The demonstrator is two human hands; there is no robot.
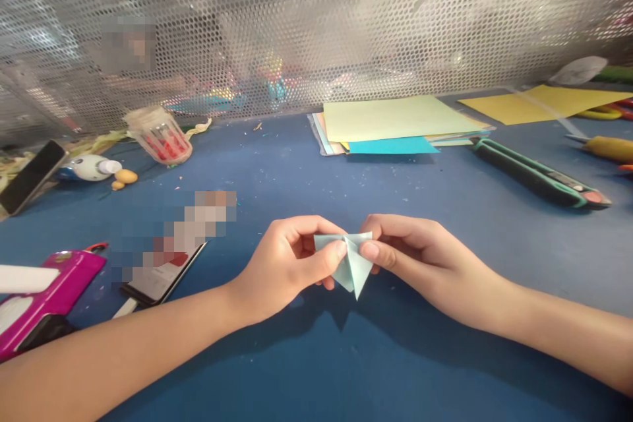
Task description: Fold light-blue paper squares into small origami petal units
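A small piece of pale blue folded paper (357, 264) is held just above the blue table, its pointed flaps hanging down toward me. My left hand (301, 250) is closed on its left side, thumb pressed on the front near the top middle. From the right, my right hand (410, 254) pinches the paper's upper right part between thumb and fingers. Some of the fingertips are hidden behind the paper. Below it, a shadow falls on the table.
Colored paper sheets (395, 120) lie at the back, with a dark green utility knife (537, 175) to their right. A yellow sheet (544, 102) is farther right. On the left are a jar (158, 135), a phone (168, 273) and a magenta device (59, 297). Perforated metal mesh (316, 26) closes the back.
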